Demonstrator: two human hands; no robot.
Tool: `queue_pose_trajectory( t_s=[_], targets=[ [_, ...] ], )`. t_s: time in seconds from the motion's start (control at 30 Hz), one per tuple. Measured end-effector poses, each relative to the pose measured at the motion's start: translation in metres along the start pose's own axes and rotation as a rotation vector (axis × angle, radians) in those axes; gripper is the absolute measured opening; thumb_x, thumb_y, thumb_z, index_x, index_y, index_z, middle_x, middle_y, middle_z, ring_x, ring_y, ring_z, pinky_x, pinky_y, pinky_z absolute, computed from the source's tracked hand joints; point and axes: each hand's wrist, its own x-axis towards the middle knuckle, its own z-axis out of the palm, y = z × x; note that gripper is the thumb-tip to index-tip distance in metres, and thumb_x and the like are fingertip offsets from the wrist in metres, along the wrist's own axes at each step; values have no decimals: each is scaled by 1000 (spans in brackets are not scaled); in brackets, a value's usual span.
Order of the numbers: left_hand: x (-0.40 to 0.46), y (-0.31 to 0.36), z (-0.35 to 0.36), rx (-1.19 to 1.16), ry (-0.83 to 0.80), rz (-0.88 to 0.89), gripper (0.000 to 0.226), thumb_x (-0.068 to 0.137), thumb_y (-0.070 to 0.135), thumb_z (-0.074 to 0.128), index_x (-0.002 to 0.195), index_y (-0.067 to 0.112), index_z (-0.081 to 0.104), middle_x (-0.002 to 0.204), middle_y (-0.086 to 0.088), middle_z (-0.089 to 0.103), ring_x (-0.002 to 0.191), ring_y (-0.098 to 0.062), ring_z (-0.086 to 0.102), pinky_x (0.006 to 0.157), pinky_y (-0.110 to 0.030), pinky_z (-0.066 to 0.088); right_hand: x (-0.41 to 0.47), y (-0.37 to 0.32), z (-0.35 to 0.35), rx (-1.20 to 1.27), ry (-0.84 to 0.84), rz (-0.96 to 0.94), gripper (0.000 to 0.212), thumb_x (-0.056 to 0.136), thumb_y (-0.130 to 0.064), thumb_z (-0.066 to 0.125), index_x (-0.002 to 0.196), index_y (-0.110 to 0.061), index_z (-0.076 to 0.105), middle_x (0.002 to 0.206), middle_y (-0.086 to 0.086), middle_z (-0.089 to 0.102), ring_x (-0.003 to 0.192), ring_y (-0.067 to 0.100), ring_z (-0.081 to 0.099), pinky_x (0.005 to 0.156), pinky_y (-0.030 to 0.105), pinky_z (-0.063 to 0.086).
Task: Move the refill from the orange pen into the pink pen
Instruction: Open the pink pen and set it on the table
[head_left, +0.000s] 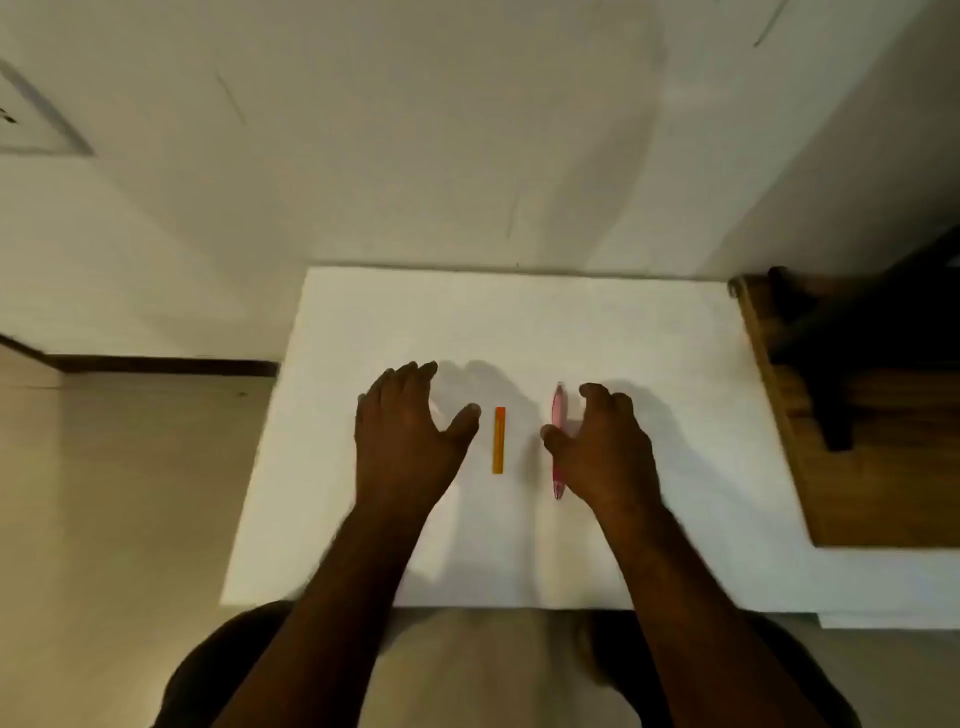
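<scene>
An orange pen (499, 440) lies lengthwise on the white table (649, 364), pointing away from me. The pink pen (557, 415) lies parallel to it, a little to the right. My left hand (405, 431) hovers palm down just left of the orange pen, fingers spread and relaxed, thumb near the pen but apart from it. My right hand (602, 447) is over the right side of the pink pen, fingers loosely curled, thumb across its middle; whether it touches the pen I cannot tell. The lower part of the pink pen shows below my thumb.
A wooden board (841, 493) with a dark object (831, 374) on it lies at the table's right edge. The wall stands right behind the table. Floor shows to the left, and my knees are below the near edge.
</scene>
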Motion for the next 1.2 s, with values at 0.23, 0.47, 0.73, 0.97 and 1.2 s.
queue_pose_trajectory(
  t_s=[0.23, 0.47, 0.73, 0.97, 1.2],
  targets=[
    [17, 21, 21, -196, -103, -17, 49, 88, 50, 68, 129, 26, 65, 128, 11, 66, 124, -15, 56, 102, -33, 46, 30, 5, 13, -86, -78, -14, 38, 90, -17, 68, 124, -13, 53, 114, 10, 68, 101, 32, 68, 83, 35, 51],
    [17, 35, 24, -330, -179, -99, 30, 88, 44, 72, 113, 29, 72, 92, 17, 72, 76, 5, 66, 67, -11, 46, 25, -7, -2, 288, -118, -78, 53, 84, -23, 83, 129, -22, 55, 98, -1, 72, 89, 24, 73, 87, 45, 62],
    [21, 36, 23, -538, -186, -168, 9, 89, 28, 72, 84, 26, 79, 70, 7, 76, 65, -4, 72, 67, -30, 59, 16, -19, -5, 464, -131, -227, 42, 84, -26, 82, 119, -30, 58, 92, -10, 70, 81, 12, 73, 72, 29, 62],
    [15, 39, 25, -567, -279, -100, 11, 92, 24, 71, 84, 21, 79, 73, 4, 78, 65, -5, 72, 67, -26, 58, 25, -16, -22, 866, -170, -16, 8, 93, -23, 69, 96, -20, 76, 92, 1, 78, 83, 19, 77, 87, 43, 63],
    [13, 49, 29, -521, -295, -62, 14, 93, 28, 69, 84, 22, 78, 70, 7, 76, 61, -1, 70, 64, -21, 54, 30, -14, -19, 867, -47, -5, 9, 92, -22, 73, 86, -17, 78, 79, 2, 77, 83, 24, 75, 85, 42, 64]
  ],
)
